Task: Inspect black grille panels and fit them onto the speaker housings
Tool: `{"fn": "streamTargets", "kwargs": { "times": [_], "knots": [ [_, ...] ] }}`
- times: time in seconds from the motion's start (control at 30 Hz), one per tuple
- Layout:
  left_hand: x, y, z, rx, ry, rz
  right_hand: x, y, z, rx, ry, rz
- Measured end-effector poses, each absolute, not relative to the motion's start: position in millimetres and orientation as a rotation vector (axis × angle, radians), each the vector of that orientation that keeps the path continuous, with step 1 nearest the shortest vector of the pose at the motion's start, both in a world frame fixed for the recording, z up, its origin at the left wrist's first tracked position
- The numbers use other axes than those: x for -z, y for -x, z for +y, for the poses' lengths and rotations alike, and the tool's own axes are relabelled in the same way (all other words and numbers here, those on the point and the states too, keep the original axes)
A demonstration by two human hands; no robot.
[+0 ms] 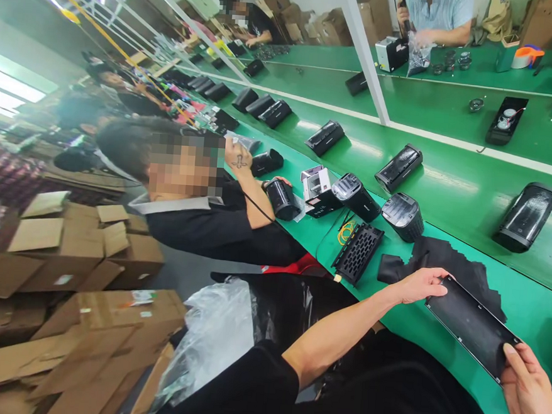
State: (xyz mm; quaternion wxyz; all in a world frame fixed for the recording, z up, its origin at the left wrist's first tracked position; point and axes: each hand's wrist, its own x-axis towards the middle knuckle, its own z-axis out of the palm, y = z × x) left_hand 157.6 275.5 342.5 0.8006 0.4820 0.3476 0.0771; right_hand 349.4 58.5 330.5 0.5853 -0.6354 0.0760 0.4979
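A flat black rectangular panel [473,325] is held over the near edge of the green workbench [452,181]. My left hand [419,285] grips its far end with fingers curled on the edge. My right hand [530,398] holds its near end, thumb pressed on top. Just beyond the panel lies a pile of black fabric pieces [447,260]. A black perforated grille [358,252] rests on the bench to the left of my left hand, next to a yellow wire coil [345,232].
Black speaker bodies [527,216] lie along the green belt. A person in black [209,221] works at my left on a speaker [281,198]. Other people sit across and further down the line. Cardboard boxes [62,293] and a plastic bag [215,329] fill the floor at left.
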Motion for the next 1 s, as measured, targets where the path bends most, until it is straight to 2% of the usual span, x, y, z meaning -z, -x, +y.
{"fn": "streamTargets", "kwargs": {
  "times": [0.5, 0.8, 1.0],
  "knots": [
    [-345.5, -157.8, 276.4, -0.211, -0.946, 0.674, -341.9, -349.4, 65.3, -1.035, 1.510, 0.113],
    [-355.0, -154.3, 279.7, -0.228, -1.105, 0.610, -350.7, -354.3, 62.9, -1.040, 1.554, 0.076],
    [-341.4, -156.8, 274.5, -0.289, -0.754, 0.634, -352.5, -359.8, 62.3, -1.069, 1.545, 0.024]
  ]
}}
